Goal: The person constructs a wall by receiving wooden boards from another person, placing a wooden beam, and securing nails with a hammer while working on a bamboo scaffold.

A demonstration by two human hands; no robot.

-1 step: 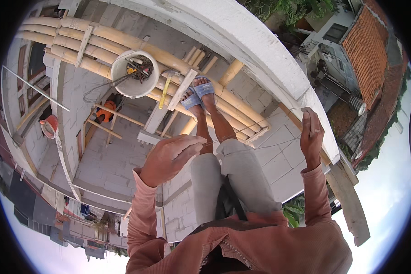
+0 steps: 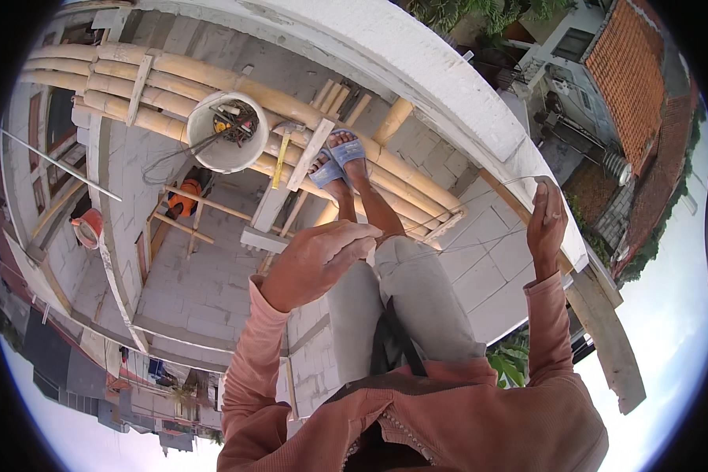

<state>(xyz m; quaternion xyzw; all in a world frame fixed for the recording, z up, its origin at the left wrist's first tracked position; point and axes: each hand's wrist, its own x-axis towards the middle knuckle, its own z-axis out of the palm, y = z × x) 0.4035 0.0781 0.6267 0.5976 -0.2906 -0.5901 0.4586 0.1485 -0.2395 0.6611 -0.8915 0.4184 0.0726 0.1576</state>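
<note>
A thin wire [image 2: 484, 245] runs in the air between my two hands, with another strand curving to the fingertips on the right side. My left hand [image 2: 322, 261], in front of my knees, has its fingers pressed together in a pinch at the wire's left end. My right hand [image 2: 546, 228] is raised beside the white wall top [image 2: 492, 102], its fingers folded together on the wire. My feet in blue sandals [image 2: 346, 153] rest on a short plank [image 2: 312, 154] over bamboo poles [image 2: 417, 200].
A white bucket [image 2: 204, 141] holding wire pieces and tools stands on the bamboo. Beside it lies a hammer [image 2: 281, 160] with a yellow handle. Below, a person in orange [image 2: 185, 197] is near a wooden frame. A red bucket [image 2: 88, 228] sits at the left. Beyond the wall is a drop toward tiled roofs [image 2: 633, 71].
My left hand has moved up and to the right. My right hand has shifted slightly right, and the wire strands between them have changed their curve.
</note>
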